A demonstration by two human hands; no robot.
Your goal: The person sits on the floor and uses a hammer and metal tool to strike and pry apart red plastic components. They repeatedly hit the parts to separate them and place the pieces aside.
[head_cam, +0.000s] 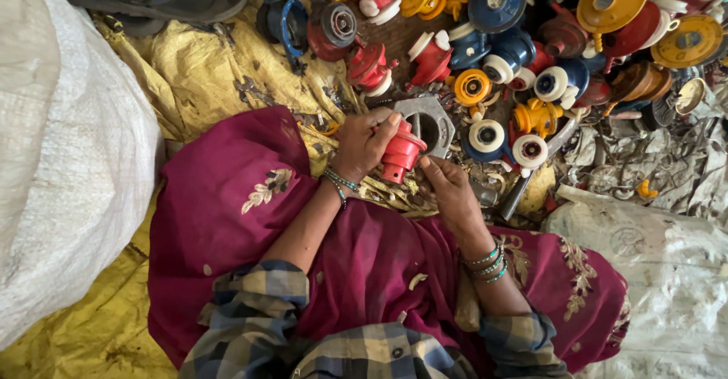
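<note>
Left hand [362, 142]: fingers clenched around a red part [400, 151], held over the lap, just near of a grey metal block [428, 121].
Right hand [449, 189]: fingers curled, fingertips just beside the red part's near end; what they grip I cannot tell.
Surface: yellow tarp [205, 75] on the ground, stained and torn.
Far: heap of parts [546, 37], red, blue, yellow.
Left: white sack [68, 159].
Right: grey scraps [660, 174].

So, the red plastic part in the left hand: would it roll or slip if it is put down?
The red plastic part looks round and ribbed, so on its side it would probably roll. The ribs likely give the left hand a firm hold, not slippery. It seems stiff and fairly light, as the fingers alone carry it.
</note>
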